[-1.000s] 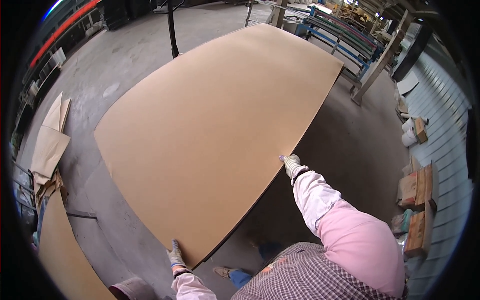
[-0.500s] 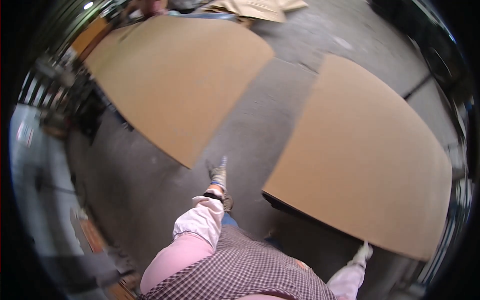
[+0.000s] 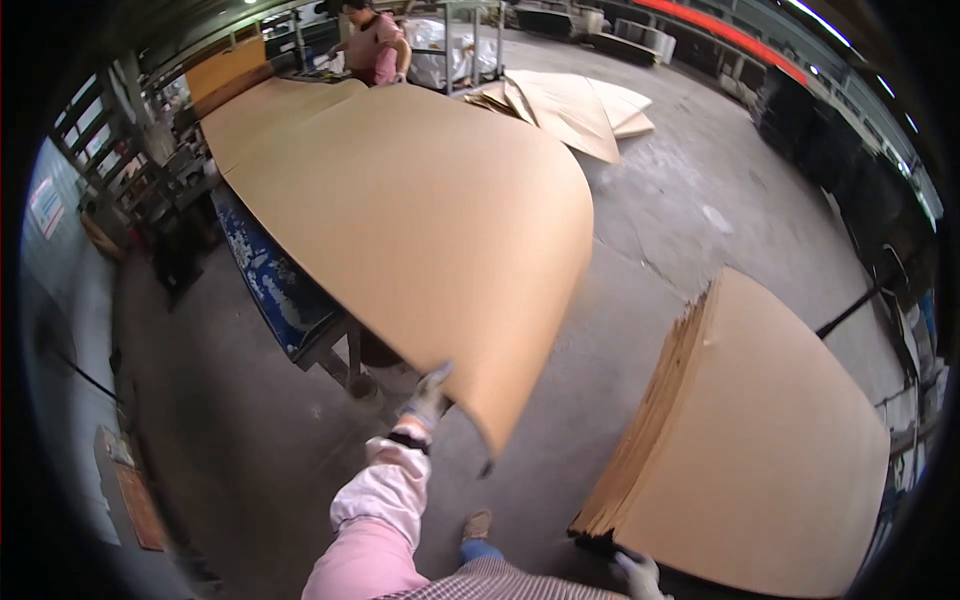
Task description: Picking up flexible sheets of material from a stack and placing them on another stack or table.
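Note:
A large, thin brown sheet stretches away from me at the left, its near right corner bending down. My left hand, in a light work glove, grips its near edge with fingers closed on it. Low at the right lies a stack of brown sheets, with ragged layered edges along its left side. Close to the stack's near left corner is my right hand, also gloved; its fingers look extended and hold no visible sheet. The picture's lower edge partly cuts off that arm.
Under the left sheet stands a worn blue table. A co-worker in pink is at its far end. Loose brown sheets lie on the floor beyond, near a metal rack. Dark stacked material lines the right side.
My left hand has gone from free beside the left sheet to gripping its edge, and the sheet's corner now bends. The view has tilted up, bringing the co-worker into sight.

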Motion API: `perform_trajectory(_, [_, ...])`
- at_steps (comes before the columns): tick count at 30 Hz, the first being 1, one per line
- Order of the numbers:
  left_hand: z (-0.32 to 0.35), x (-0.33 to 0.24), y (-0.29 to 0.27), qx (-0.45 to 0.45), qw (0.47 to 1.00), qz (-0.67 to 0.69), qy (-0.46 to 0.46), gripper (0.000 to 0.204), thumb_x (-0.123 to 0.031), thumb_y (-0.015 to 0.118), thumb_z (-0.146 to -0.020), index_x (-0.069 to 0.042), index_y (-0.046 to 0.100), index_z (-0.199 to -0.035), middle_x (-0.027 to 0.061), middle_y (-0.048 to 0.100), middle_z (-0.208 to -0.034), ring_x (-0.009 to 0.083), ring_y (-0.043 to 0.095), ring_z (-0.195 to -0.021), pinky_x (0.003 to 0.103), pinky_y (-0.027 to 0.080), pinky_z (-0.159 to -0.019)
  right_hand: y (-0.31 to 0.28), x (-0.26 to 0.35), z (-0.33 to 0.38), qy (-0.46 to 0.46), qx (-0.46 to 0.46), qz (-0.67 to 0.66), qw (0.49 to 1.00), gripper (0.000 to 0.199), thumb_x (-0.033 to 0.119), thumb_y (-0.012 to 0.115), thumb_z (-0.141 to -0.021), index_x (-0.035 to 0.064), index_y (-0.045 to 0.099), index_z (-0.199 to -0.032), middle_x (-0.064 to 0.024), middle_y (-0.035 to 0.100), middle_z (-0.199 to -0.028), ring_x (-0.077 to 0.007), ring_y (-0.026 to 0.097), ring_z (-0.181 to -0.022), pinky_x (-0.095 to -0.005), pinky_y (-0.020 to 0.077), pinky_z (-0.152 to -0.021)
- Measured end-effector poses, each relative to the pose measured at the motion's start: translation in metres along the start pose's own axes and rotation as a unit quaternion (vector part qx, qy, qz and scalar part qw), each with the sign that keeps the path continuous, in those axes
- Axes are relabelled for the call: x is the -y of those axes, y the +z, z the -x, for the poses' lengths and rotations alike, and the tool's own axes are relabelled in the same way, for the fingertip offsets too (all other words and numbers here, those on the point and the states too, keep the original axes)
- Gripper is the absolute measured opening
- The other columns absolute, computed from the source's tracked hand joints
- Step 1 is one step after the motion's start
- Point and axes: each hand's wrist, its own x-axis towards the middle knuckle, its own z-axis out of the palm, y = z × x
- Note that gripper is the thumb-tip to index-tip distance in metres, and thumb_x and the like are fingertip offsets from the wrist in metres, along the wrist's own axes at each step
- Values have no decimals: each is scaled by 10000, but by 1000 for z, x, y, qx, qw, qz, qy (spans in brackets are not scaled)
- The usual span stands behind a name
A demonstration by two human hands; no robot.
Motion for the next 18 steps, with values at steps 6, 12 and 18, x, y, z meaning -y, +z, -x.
perform_trajectory(6, [-39,-188,157,151,979,124,59,282,-238,507,-804,-30,535,-991,79,567,-916,186,539,-816,293,440,-762,174,240,27,13,450,-431,782,609,498,365,-819,60,296,-1237,-80,395,-1208,-235,380,-1095,-338,271,-962])
perform_trajectory(12, [25,-272,184,360,877,313,-57,287,-121,429,-842,37,454,-1080,155,514,-1071,250,482,-1018,377,412,-873,90,458,112,-727,-114,290,612,327,91,291,-887,-15,325,-1194,-96,411,-1193,-157,352,-1126,-283,235,-982])
perform_trajectory(18, [107,-322,77,29,940,319,118,487,-97,453,-741,30,345,-1199,168,357,-1247,338,330,-1149,469,315,-943,-83,437,196,-712,92,84,691,323,88,335,-874,-14,358,-1179,-114,426,-1178,-185,387,-1102,-292,295,-946])
